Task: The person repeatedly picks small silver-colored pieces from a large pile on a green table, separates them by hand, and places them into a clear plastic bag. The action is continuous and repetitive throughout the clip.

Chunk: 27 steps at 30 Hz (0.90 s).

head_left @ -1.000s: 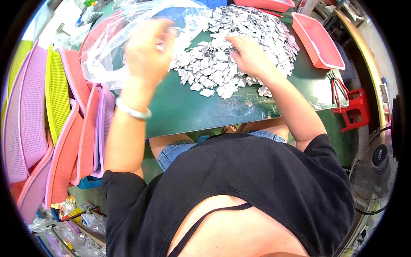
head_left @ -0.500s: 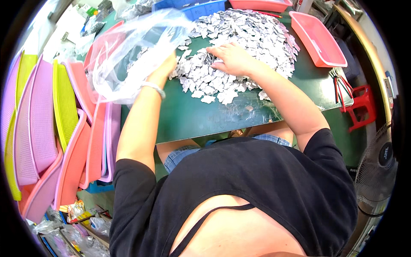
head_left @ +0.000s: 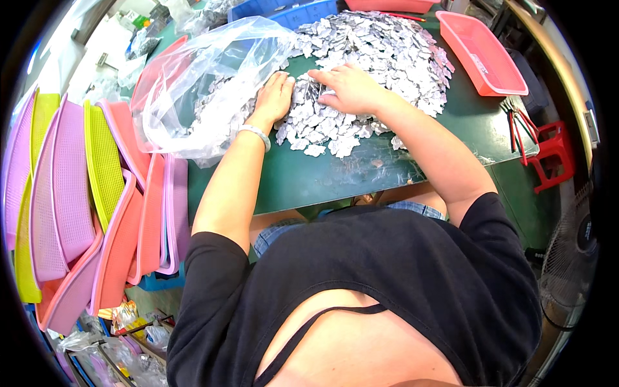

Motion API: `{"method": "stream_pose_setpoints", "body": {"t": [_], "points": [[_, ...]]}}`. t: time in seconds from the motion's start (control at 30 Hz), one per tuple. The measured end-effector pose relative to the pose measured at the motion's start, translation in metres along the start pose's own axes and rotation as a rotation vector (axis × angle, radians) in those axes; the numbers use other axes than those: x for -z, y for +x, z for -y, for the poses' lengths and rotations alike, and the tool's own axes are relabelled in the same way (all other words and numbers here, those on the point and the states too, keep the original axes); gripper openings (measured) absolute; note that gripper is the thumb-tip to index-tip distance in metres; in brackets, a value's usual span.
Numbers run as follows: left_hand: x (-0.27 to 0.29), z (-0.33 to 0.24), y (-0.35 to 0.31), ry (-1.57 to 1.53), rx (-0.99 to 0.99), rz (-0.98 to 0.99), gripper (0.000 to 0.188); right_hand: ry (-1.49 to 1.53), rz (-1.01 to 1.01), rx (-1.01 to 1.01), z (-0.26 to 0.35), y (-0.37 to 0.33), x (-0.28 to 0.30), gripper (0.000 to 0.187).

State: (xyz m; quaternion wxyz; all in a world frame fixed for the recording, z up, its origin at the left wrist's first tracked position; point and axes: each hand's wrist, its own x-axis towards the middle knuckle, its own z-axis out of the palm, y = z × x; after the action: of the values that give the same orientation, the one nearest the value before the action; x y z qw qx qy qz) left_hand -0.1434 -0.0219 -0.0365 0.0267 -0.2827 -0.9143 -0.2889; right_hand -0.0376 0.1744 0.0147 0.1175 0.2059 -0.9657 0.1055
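A big heap of small flat silver-grey irregular pieces (head_left: pixel 380 51) covers the middle of the green table (head_left: pixel 309 177). My left hand (head_left: pixel 275 98), wearing a pale bangle (head_left: pixel 256 133), rests at the heap's left edge with its fingers stretched out. Beside it lies a clear plastic bag (head_left: pixel 193 58), its opening toward the heap, with more of the pieces in it. On top of the heap is my right hand (head_left: pixel 351 90), thumb and forefinger apart; the other fingertips are partly hidden. Neither hand plainly grips a piece.
A pink tray (head_left: pixel 487 61) stands at the right, near red-handled pliers (head_left: pixel 519 129) at the table's corner. Blue (head_left: pixel 284 14) and pink bins line the back. Stacked colourful plastic baskets (head_left: pixel 71 187) fill the left. A red stool (head_left: pixel 553 155) and a fan (head_left: pixel 567 258) are at the right.
My left hand has come out from the bag's opening and moved right to the heap's edge. The bag has settled lower and flatter. My right hand stays nearly in place.
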Motion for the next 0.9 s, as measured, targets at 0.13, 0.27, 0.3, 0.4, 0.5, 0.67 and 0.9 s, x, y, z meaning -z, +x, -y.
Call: {"method": "stream_pose_setpoints", "body": {"t": [0.13,0.27,0.3,0.4,0.5,0.67,0.9], "points": [[-0.002,-0.009,-0.017,-0.052,-0.044,-0.012,0.048,0.034,0.013,0.032,-0.001,-0.002,0.003,0.053],[0.003,-0.023,-0.034,-0.070,-0.037,-0.043,0.045,0.071,-0.011,0.080,0.003,-0.010,0.005,0.055],[0.006,-0.027,-0.038,-0.073,-0.036,-0.021,0.045,0.087,-0.025,0.098,0.003,-0.012,0.005,0.055],[0.012,-0.041,-0.055,-0.078,-0.047,-0.016,0.043,0.111,-0.030,0.134,0.006,-0.017,0.003,0.057],[0.008,-0.046,-0.069,-0.055,-0.062,-0.051,0.044,0.111,-0.012,0.144,0.013,-0.023,0.007,0.056],[0.005,-0.047,-0.083,-0.100,-0.055,-0.007,0.050,0.143,-0.040,0.158,0.021,-0.039,0.017,0.055],[0.009,-0.056,-0.096,-0.218,-0.088,-0.253,0.045,0.151,-0.281,0.074,0.027,-0.062,0.025,0.051]]}}
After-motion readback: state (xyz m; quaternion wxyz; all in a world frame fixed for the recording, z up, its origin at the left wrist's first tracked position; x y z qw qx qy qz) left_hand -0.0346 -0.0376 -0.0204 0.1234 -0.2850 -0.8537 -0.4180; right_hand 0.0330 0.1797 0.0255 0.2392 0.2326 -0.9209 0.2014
